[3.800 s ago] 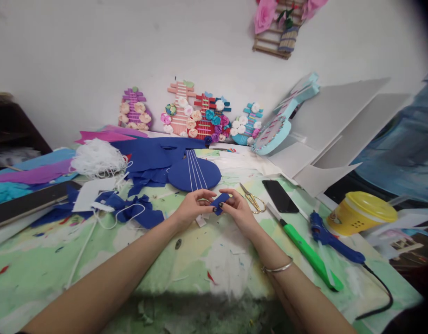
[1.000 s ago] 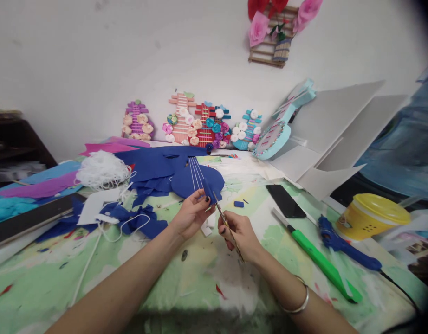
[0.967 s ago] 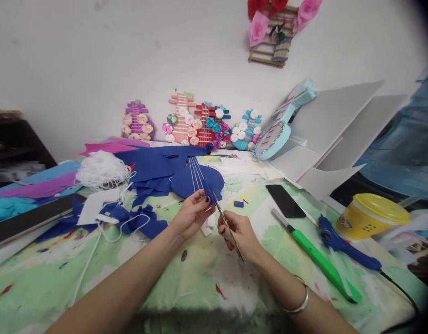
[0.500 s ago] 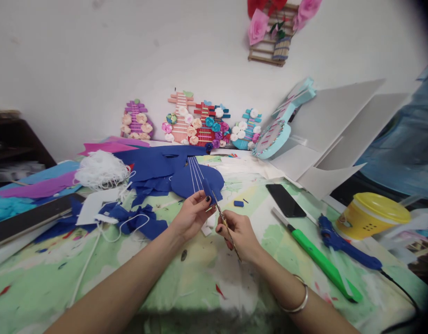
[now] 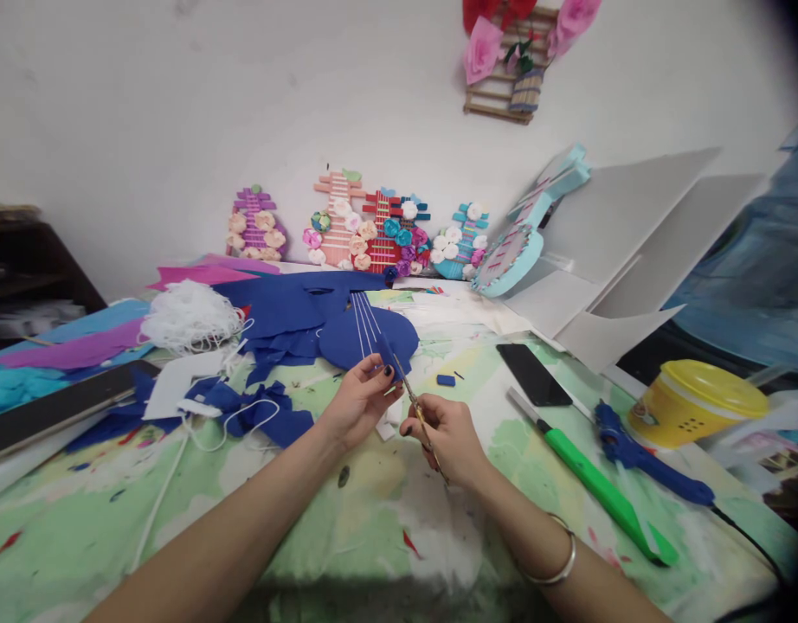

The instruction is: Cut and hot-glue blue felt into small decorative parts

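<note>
Between thumb and fingers, my left hand [image 5: 363, 398] pinches a narrow dark blue strip [image 5: 387, 353]. My right hand [image 5: 452, 437] grips a pair of scissors [image 5: 418, 411], its blades pointing up and left against the strip's edge. Behind both hands lies a blue guitar-shaped piece [image 5: 340, 333] with several white strings running along it. To the right of the strip, a small blue block [image 5: 446, 380] rests on the table. Small white scraps [image 5: 387, 424] lie partly hidden behind my fingers.
Left are a tangle of white string [image 5: 191, 316] and blue scraps [image 5: 262, 411]. Right lie a phone [image 5: 534, 374], a green-handled knife [image 5: 600, 484], a blue glue gun [image 5: 655, 463] and a yellow tub [image 5: 698, 402]. Small decorated guitars [image 5: 381, 229] stand along the wall.
Almost nothing differs. My hands, the strip and the scissors keep nearly the same position, with only a tiny shift of the scissors and the view.
</note>
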`<state>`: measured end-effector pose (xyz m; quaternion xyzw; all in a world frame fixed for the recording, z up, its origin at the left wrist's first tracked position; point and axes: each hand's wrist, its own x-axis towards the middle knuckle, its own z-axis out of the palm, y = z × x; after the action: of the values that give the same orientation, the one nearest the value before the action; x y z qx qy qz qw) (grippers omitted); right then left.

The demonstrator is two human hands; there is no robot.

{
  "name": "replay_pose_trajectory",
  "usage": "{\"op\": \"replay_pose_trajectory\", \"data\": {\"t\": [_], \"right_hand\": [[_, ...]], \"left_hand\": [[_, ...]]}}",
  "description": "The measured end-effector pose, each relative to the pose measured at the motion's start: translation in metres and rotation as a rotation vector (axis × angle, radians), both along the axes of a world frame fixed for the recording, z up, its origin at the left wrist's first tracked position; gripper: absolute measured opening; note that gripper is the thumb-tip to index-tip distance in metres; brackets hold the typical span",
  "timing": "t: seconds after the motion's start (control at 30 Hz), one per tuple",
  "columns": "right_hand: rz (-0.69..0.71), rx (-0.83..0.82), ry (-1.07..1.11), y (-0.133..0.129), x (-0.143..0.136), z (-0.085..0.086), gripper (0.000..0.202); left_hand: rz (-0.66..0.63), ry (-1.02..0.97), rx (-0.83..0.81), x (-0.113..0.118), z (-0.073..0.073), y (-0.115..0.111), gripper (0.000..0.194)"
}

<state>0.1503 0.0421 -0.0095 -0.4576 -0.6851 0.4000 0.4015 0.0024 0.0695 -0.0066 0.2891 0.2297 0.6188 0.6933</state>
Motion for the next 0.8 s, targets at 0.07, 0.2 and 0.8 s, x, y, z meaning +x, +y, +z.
{"op": "replay_pose_trajectory", "data": {"t": [0.07, 0.2, 0.8], "right_hand": [[-0.005, -0.013, 0.018, 0.0003, -0.0007, -0.001, 0.033], [-0.025, -0.026, 0.017, 0.0013, -0.0013, -0.0023, 0.031], [0.111, -0.084, 0.155, -0.0006, 0.0008, -0.01, 0.031]], "left_hand": [[0.006, 0.0, -0.005, -0.0004, 0.0, 0.0001, 0.035], [0.009, 0.002, -0.009, -0.001, -0.0004, 0.0003, 0.037], [-0.015, -0.001, -0.004, 0.002, -0.0015, -0.0003, 0.033]]}}
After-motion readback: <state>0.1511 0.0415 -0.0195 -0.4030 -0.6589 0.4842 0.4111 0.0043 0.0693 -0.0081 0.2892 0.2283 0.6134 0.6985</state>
